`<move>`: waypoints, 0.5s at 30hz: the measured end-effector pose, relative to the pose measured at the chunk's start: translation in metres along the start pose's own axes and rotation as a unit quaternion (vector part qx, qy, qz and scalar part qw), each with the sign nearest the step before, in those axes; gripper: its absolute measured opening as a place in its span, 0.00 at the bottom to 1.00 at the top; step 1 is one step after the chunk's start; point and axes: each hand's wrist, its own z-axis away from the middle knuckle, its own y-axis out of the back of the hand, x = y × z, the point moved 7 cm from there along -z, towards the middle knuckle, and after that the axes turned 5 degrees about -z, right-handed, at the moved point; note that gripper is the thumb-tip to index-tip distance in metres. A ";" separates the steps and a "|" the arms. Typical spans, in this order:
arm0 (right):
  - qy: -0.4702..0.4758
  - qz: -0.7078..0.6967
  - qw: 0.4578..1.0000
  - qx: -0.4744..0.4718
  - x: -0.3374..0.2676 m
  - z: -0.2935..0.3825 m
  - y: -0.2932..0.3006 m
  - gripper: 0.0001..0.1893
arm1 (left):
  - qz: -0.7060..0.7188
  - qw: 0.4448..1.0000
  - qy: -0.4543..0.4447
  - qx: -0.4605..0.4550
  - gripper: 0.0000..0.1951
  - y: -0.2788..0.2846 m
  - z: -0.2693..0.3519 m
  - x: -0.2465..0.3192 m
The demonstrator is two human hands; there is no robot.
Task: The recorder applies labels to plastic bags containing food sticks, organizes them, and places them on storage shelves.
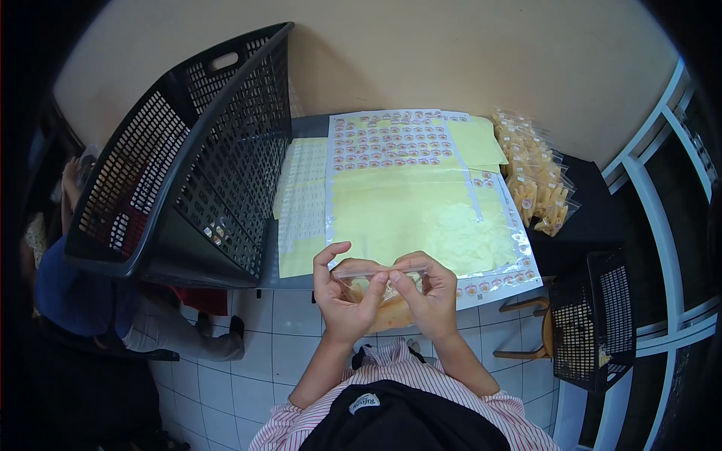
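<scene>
My left hand (345, 299) and my right hand (431, 296) both hold a clear plastic zip bag (393, 317) in front of my body. Thumbs and fingers pinch the bag's top edge near its middle, with the two thumb tips close together. Pale yellow-orange pieces of food lie inside the bag. Just beyond my hands, sheets of round printed stickers (389, 141) lie on the table, with large peeled yellowish backing areas. A sheet of small pale labels (303, 197) lies to their left. Filled clear bags (533, 175) are piled at the right.
A large black plastic basket (225, 163) stands on the table's left side. Another black basket (592, 321) is at the right, beside a wooden stool (544, 330). A seated person (79, 287) in blue is at the far left. A wall (395, 56) rises behind the table.
</scene>
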 end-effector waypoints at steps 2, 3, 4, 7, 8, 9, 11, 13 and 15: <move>0.001 0.002 1.000 -0.002 -0.001 -0.002 -0.001 0.04 | -0.003 1.000 0.002 0.002 0.24 0.001 -0.001 -0.001; 0.002 0.005 1.000 -0.005 -0.003 -0.003 -0.002 0.04 | -0.008 1.000 -0.001 0.006 0.24 0.002 -0.002 -0.001; 0.002 0.005 1.000 -0.005 -0.004 -0.003 -0.002 0.04 | -0.013 1.000 -0.005 0.010 0.25 0.004 -0.002 0.000; 0.004 0.025 1.000 0.000 -0.005 -0.004 -0.001 0.04 | -0.015 1.000 0.011 0.015 0.25 0.006 -0.003 -0.004; 0.010 0.046 0.999 0.000 -0.004 -0.004 0.000 0.04 | -0.015 1.000 0.010 0.015 0.25 0.007 -0.003 -0.005; 0.016 0.068 0.998 0.000 -0.004 -0.004 0.001 0.05 | -0.021 1.000 0.006 0.009 0.26 0.006 -0.002 -0.005; 0.026 0.075 0.997 0.005 -0.003 -0.003 0.001 0.04 | -0.027 1.000 0.002 0.002 0.27 0.006 -0.002 -0.005; 0.035 0.082 0.996 0.010 -0.002 -0.002 0.001 0.04 | -0.022 1.000 -0.002 0.005 0.27 0.005 -0.002 -0.004; 0.009 0.009 1.000 0.002 0.003 -0.003 -0.001 0.05 | -0.021 1.000 0.005 0.013 0.27 0.005 -0.002 -0.005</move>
